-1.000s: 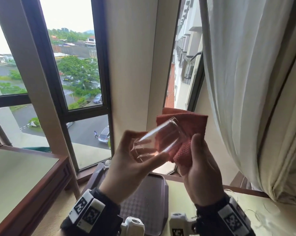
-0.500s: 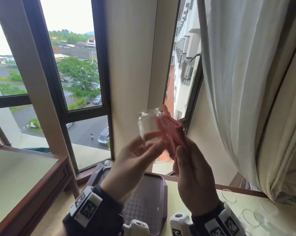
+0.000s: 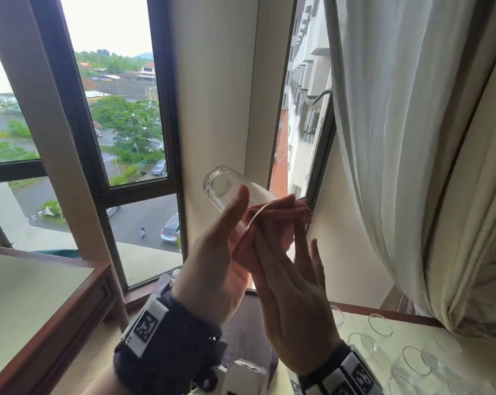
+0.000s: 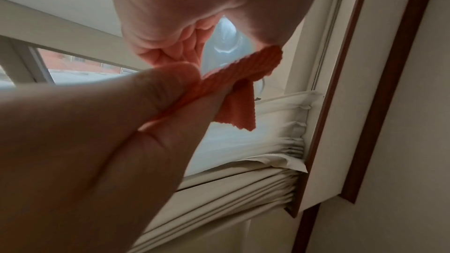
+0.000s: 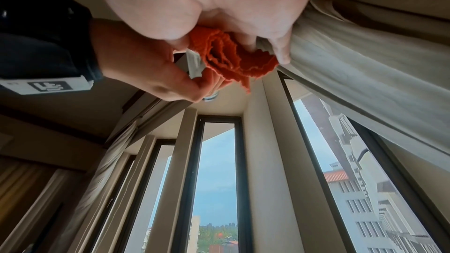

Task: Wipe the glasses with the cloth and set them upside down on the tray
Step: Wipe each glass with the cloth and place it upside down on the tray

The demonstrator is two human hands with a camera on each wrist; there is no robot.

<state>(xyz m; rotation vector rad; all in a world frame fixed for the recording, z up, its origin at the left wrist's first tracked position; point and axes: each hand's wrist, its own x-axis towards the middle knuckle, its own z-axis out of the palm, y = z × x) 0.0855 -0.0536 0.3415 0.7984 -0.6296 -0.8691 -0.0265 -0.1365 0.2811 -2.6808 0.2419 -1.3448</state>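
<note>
Holding a clear glass [image 3: 227, 189] tilted in the air above the tray [image 3: 242, 337], the left hand [image 3: 215, 266] has its fingers curled round the glass wall. The right hand [image 3: 292, 306] pinches the bunched orange cloth [image 3: 272, 220] against the glass's lower end, with two fingers standing straight. More glasses [image 3: 383, 346] stand on the tabletop [image 3: 452, 349] right of the tray, and another one [image 3: 175, 273] sits at its far-left corner.

glass [image 3: 227, 189] above tray [image 3: 241, 334] | loose glasses [image 3: 412, 357] right of tray

Clear glossy glass [image 3: 227, 187]; ribbed orange cloth [image 5: 233, 59]; textured dark tray [image 3: 245, 332]; polished wood table edge [image 3: 70, 317].
</note>
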